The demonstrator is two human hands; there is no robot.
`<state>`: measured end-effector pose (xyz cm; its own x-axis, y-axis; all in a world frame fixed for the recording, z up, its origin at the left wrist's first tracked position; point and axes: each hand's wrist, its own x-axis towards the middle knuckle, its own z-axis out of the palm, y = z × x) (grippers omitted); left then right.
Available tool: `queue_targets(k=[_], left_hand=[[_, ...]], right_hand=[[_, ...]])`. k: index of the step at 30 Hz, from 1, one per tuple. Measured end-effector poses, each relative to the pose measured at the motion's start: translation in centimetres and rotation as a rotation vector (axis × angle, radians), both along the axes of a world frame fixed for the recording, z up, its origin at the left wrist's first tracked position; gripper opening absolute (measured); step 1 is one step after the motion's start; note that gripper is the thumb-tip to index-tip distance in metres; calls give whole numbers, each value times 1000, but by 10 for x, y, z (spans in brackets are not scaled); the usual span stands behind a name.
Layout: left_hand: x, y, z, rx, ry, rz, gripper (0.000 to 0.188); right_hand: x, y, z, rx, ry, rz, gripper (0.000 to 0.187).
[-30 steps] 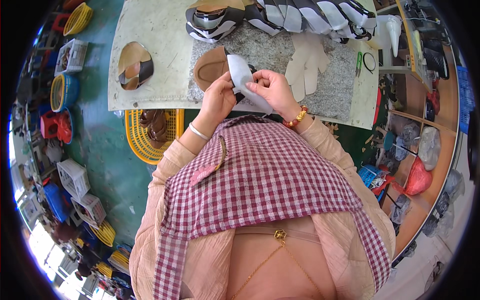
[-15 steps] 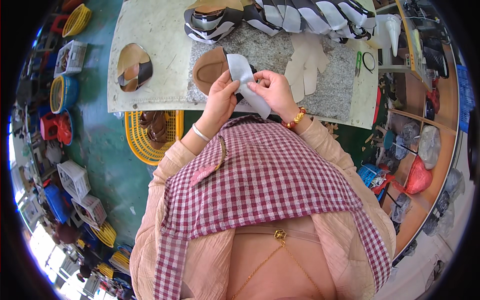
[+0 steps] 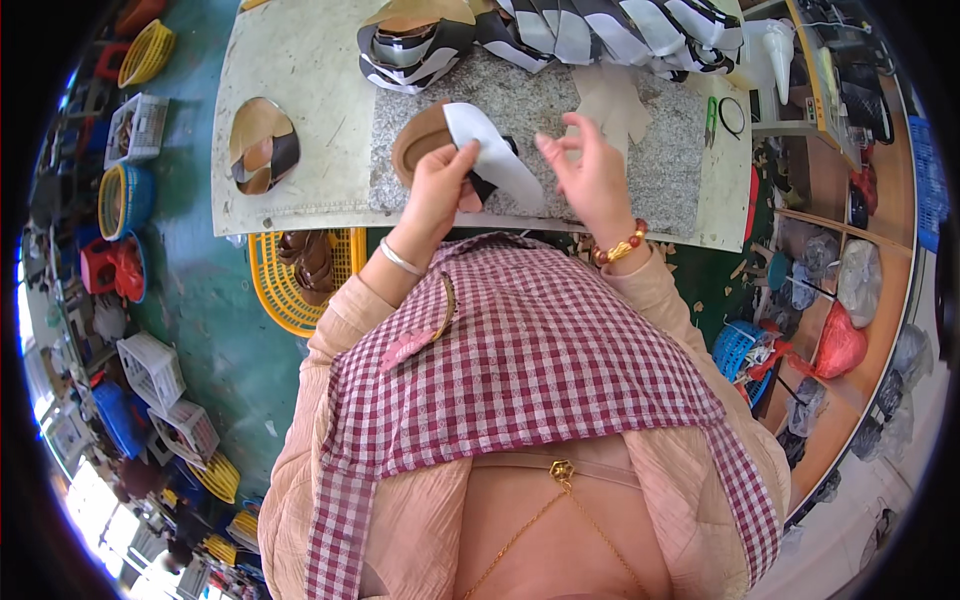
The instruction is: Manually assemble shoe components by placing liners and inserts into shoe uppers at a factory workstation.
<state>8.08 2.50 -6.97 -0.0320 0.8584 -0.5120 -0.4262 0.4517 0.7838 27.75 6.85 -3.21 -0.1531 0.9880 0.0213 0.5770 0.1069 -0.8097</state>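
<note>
My left hand (image 3: 438,190) pinches a brown shoe upper (image 3: 424,132) above the near part of the grey mat. A whitish reinforcement patch (image 3: 482,140) lies along the upper's right side, with my left thumb pressing on its edge. Some black material shows beneath the patch. To the right, my right hand (image 3: 592,178) is lifted away from the piece, fingers apart and holding nothing. Pale cut pieces (image 3: 612,100) rest on the mat just beyond it, partly hidden by that hand.
The speckled grey mat (image 3: 660,180) covers the table's middle. Black-and-white uppers (image 3: 590,35) are piled along the back. Another upper (image 3: 265,145) lies at left. Green-handled snips (image 3: 711,120) sit at right. A yellow basket (image 3: 262,285) stands under the table's front edge.
My right hand has let go of the whitish patch and moved right, its fingers spreading. The patch now lies curved along the upper, which my left hand still holds.
</note>
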Motion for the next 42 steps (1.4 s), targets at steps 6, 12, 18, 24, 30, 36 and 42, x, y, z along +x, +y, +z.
queue_targets(k=[6,12,18,24,30,36,42], left_hand=[[11,7,17,31,-96,114,27],[16,4,12,9,-120,164,28],[19,8,17,73,-136,167,26],[20,7,36,65,-175,155,26],[24,8,38,6,-256,206,28],[30,12,28,-63,-377,394,24],[21,10,25,-29,-377,339,28]], right_hand=[[-5,-9,-22,-420,199,236,28],[-14,-23,-10,-821,675,71,24],[-20,-26,7,-972,1086,-68,20],[-15,-30,-7,-779,744,3,22],[-14,-31,-17,-619,553,64,24],[-20,-33,-15,-702,594,70,26],[-17,-33,-26,-1028,716,39,32]])
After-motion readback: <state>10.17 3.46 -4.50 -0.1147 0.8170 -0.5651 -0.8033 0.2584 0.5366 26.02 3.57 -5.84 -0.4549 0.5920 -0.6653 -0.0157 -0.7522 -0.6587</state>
